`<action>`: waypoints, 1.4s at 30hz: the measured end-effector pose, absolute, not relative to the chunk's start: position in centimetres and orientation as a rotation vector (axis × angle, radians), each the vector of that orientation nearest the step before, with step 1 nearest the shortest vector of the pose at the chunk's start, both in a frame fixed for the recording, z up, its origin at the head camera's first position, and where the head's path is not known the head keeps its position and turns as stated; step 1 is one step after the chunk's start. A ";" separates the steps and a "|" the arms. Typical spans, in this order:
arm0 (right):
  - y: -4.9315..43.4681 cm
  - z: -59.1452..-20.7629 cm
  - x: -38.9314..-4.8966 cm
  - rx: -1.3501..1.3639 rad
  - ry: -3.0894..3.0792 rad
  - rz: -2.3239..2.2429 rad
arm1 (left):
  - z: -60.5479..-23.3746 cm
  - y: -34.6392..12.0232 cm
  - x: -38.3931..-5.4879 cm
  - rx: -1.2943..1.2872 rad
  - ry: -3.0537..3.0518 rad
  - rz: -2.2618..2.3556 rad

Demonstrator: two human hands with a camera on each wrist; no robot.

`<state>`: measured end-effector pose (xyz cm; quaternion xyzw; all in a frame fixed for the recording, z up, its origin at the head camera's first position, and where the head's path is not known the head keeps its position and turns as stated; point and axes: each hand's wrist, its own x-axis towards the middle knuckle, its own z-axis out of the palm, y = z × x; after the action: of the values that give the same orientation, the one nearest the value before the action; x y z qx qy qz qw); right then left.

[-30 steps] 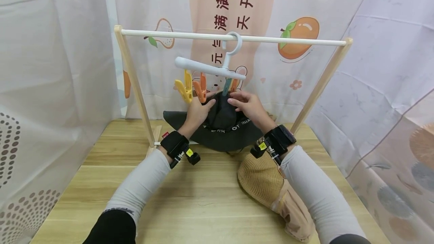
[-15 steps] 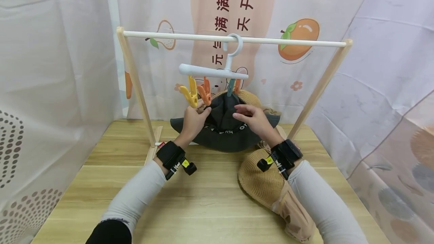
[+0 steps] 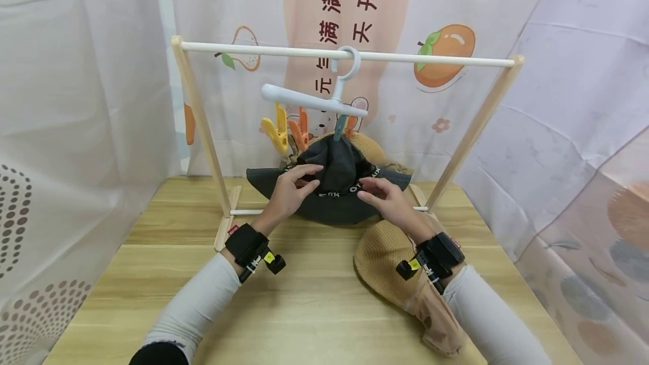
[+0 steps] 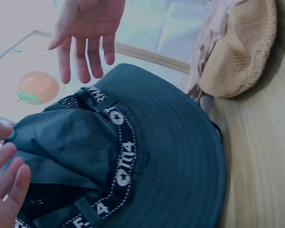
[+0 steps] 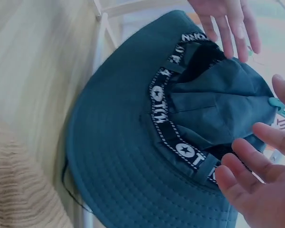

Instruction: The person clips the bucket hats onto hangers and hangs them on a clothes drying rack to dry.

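Note:
A dark green bucket hat (image 3: 332, 207) with a lettered band hangs by its crown from a teal clothespin (image 3: 341, 127) on a pale hanger (image 3: 304, 98). My left hand (image 3: 290, 190) is at the hat's left side, fingers loosely bent and thumb apart, with nothing in its grasp. On the other side my right hand (image 3: 387, 201) stands near the band, its fingers (image 5: 244, 173) spread and also holding nothing. Yellow (image 3: 276, 129) and orange (image 3: 299, 130) clothespins dangle from the hanger's left part, and another orange clothespin (image 3: 351, 127) sits beside the teal one.
The hanger hooks over the white rod (image 3: 238, 48) of a wooden rack (image 3: 199, 123). A tan knit hat (image 3: 385, 258) lies on the table (image 3: 284, 308) by my right forearm. Behind the green hat is another tan hat (image 3: 370, 147).
Both hands have let go of the hat's crown and drawn down and back toward me, the right one also outward. The hat stays hanging from the clothespin.

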<state>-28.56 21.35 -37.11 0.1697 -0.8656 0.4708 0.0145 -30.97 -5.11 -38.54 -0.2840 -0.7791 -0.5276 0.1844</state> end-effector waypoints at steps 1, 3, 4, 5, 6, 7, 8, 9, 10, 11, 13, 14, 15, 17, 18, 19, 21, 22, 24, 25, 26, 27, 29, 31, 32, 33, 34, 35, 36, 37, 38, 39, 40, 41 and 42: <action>21.3 -37.2 -28.4 0.534 -2.695 1.459 | -38.7 -5.1 -31.0 -0.826 -2.196 -1.484; 21.2 -37.4 -28.0 0.547 -2.698 1.446 | -39.1 -5.2 -31.0 -0.866 -2.208 -1.478; 21.1 -37.5 -27.9 0.552 -2.701 1.434 | -39.2 -5.2 -31.0 -0.884 -2.216 -1.470; 21.1 -37.6 -27.7 0.555 -2.704 1.422 | -39.4 -5.3 -31.0 -0.895 -2.227 -1.460; 21.1 -37.7 -27.5 0.558 -2.706 1.408 | -39.6 -5.3 -31.0 -0.903 -2.238 -1.447; 21.0 -37.8 -27.3 0.559 -2.711 1.386 | -39.8 -5.3 -31.0 -0.909 -2.248 -1.434; 21.0 -37.9 -27.2 0.567 -2.716 1.350 | -40.0 -5.3 -31.0 -0.912 -2.259 -1.422; 21.0 -38.1 -27.0 0.575 -2.717 1.315 | -40.1 -5.4 -30.9 -0.918 -2.265 -1.414; 20.9 -38.3 -26.9 0.582 -2.718 1.279 | -40.3 -5.4 -30.9 -0.919 -2.277 -1.410; 20.9 -38.4 -26.7 0.588 -2.722 1.243 | -40.4 -5.4 -30.9 -0.918 -2.286 -1.412; 21.0 -38.9 -26.5 0.592 -2.732 1.177 | -40.7 -5.4 -30.8 -0.913 -2.302 -1.412; 21.0 -39.0 -26.4 0.594 -2.741 1.147 | -40.8 -5.4 -30.8 -0.909 -2.310 -1.416; 21.2 -39.2 -26.3 0.596 -2.746 1.130 | -40.9 -5.3 -30.7 -0.912 -2.317 -1.421; 21.5 -39.4 -26.0 0.588 -2.767 1.102 | -41.3 -5.1 -30.7 -0.920 -2.336 -1.423; 21.7 -39.5 -25.8 0.583 -2.774 1.095 | -41.4 -5.0 -30.7 -0.927 -2.346 -1.424; 21.8 -39.5 -25.6 0.584 -2.780 1.091 | -41.6 -4.9 -30.7 -0.931 -2.355 -1.427; 22.1 -39.6 -25.3 0.582 -2.793 1.078 | -41.9 -4.8 -30.6 -0.938 -2.372 -1.450; 22.1 -39.6 -25.1 0.578 -2.804 1.067 | -42.0 -4.7 -30.5 -0.939 -2.378 -1.467; 22.2 -39.8 -24.8 0.576 -2.822 1.034 | -42.1 -4.7 -30.3 -0.945 -2.384 -1.502; 22.2 -39.9 -24.7 0.575 -2.832 1.009 | -42.1 -4.7 -30.2 -0.952 -2.385 -1.520; 22.2 -40.0 -24.5 0.572 -2.839 0.991 | -42.1 -4.6 -30.2 -0.962 -2.386 -1.533; 22.3 -40.2 -24.4 0.565 -2.849 0.973 | -42.1 -4.5 -30.1 -0.974 -2.391 -1.543; 22.4 -40.5 -24.1 0.556 -2.865 0.946 | -42.2 -4.3 -30.1 -0.997 -2.404 -1.544; 22.6 -40.9 -23.8 0.567 -2.880 0.908 | -42.4 -4.0 -30.0 -1.006 -2.423 -1.543; 22.8 -41.0 -23.7 0.576 -2.890 0.887 | -42.5 -3.8 -30.0 -1.006 -2.436 -1.537; 22.9 -41.2 -23.6 0.582 -2.900 0.863 | -42.7 -3.6 -30.0 -1.004 -2.450 -1.536; 23.0 -41.3 -23.5 0.590 -2.909 0.840 | -42.9 -3.4 -29.9 -1.004 -2.462 -1.537; 23.2 -41.5 -23.4 0.593 -2.920 0.816 | -43.1 -3.2 -29.9 -1.006 -2.475 -1.538; 23.3 -41.6 -23.3 0.599 -2.931 0.794 | -43.3 -3.0 -29.8 -1.008 -2.485 -1.538; 23.4 -41.8 -23.2 0.599 -2.945 0.777 | -43.6 -2.8 -29.7 -1.013 -2.492 -1.543; 23.5 -41.9 -23.1 0.594 -2.961 0.771 | -43.8 -2.6 -29.6 -1.018 -2.500 -1.542; 23.6 -42.1 -22.9 0.586 -2.976 0.774 | -44.1 -2.5 -29.5 -1.026 -2.508 -1.539; 23.6 -42.4 -22.7 0.572 -2.993 0.776 | -44.4 -2.3 -29.5 -1.035 -2.517 -1.533; 23.7 -42.6 -22.5 0.563 -3.008 0.779 | -44.7 -2.1 -29.4 -1.047 -2.527 -1.528; 23.7 -42.9 -22.3 0.545 -3.021 0.786 | -45.0 -1.9 -29.4 -1.060 -2.540 -1.523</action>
<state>-22.28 23.70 -42.87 0.1719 -0.9533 0.2480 -0.0136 -29.43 -1.91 -44.98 -0.3370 -0.8074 -0.4842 -0.0018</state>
